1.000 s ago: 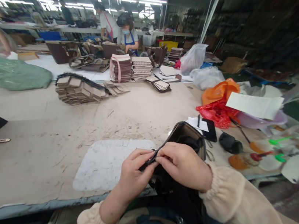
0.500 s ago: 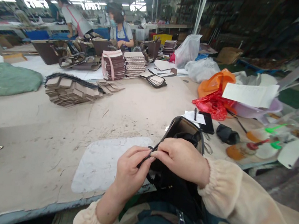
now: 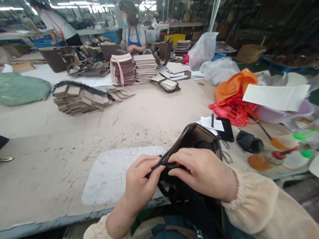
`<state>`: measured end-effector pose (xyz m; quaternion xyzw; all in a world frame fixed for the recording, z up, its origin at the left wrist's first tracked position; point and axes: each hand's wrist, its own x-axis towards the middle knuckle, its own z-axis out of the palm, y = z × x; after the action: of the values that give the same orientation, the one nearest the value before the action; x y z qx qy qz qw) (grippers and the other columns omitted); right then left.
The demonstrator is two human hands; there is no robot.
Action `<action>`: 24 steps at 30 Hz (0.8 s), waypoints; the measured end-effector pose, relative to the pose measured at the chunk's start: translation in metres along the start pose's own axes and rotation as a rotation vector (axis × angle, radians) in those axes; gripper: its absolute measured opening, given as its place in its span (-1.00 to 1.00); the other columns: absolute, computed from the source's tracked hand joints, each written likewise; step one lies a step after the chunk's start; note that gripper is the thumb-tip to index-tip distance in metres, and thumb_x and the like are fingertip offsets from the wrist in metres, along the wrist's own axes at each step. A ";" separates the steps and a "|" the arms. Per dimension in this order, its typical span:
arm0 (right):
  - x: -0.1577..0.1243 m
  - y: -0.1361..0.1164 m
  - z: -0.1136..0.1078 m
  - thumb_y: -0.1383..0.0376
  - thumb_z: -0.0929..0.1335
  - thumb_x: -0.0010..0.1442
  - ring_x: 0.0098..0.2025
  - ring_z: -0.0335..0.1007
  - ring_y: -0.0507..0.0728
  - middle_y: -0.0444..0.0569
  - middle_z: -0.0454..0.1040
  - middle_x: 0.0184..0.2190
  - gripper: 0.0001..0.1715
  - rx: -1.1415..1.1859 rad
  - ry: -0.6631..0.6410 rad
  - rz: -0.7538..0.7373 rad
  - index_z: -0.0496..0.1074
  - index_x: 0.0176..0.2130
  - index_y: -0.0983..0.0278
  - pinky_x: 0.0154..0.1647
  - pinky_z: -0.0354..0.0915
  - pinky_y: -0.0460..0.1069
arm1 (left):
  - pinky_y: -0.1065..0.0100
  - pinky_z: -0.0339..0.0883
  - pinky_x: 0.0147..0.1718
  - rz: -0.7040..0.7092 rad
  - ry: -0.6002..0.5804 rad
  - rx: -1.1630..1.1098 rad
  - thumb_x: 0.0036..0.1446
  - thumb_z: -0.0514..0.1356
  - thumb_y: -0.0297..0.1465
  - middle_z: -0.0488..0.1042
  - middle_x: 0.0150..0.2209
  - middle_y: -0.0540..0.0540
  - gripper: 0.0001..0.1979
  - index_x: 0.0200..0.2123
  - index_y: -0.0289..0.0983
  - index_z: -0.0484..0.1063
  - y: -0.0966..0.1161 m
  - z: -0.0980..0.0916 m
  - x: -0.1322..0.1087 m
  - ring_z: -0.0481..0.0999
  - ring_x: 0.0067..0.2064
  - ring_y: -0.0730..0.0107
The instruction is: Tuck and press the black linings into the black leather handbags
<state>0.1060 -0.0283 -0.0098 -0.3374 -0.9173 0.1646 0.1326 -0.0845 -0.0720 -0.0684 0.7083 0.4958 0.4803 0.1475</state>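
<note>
left hand [image 3: 142,180] and right hand [image 3: 202,173] on the rim of an open black bag [image 3: 197,136] at the near table [image 3: 54,152] edge.
the black bag stands mouth-up, partly on the table and partly over the lap, just right of a white mat [image 3: 110,176]. left grip pinches the dark rim strip between thumb and fingers. right grip is pressed together on the same rim, fingers curled at the mouth. inside, a tan wall and dark lining show; contents cannot be told. far right, a lilac basin [image 3: 303,110] carries a paper sheet [image 3: 275,97].
</note>
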 end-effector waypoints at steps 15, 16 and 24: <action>0.012 0.004 0.002 0.12 0.23 0.24 -0.31 0.37 0.03 -0.10 0.45 -0.39 -0.65 -0.095 0.040 0.158 0.50 -0.37 0.22 -0.30 0.18 -0.09 | 0.37 0.37 -0.18 -0.090 -0.037 -0.102 0.06 0.20 -0.51 0.51 -0.26 -0.09 -0.87 -0.30 -0.28 0.52 0.002 0.003 0.000 0.48 -0.20 0.40; 0.013 0.003 0.002 0.11 0.23 0.24 -0.31 0.37 0.03 -0.10 0.45 -0.39 -0.65 -0.096 0.042 0.170 0.50 -0.37 0.22 -0.30 0.18 -0.08 | 0.37 0.36 -0.18 -0.097 -0.036 -0.106 0.06 0.19 -0.50 0.50 -0.27 -0.09 -0.88 -0.31 -0.28 0.52 0.002 0.003 0.001 0.48 -0.20 0.40; 0.017 0.002 0.002 0.17 0.25 0.23 -0.27 0.39 0.05 -0.07 0.46 -0.34 -0.70 -0.068 0.080 0.198 0.51 -0.32 0.21 -0.23 0.23 -0.07 | 0.33 0.36 -0.19 -0.123 0.000 -0.043 0.07 0.19 -0.45 0.50 -0.30 -0.07 -0.90 -0.33 -0.26 0.50 -0.005 0.005 0.003 0.47 -0.22 0.37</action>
<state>0.0939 -0.0164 -0.0103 -0.4370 -0.8786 0.1319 0.1406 -0.0829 -0.0657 -0.0721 0.6732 0.5281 0.4808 0.1918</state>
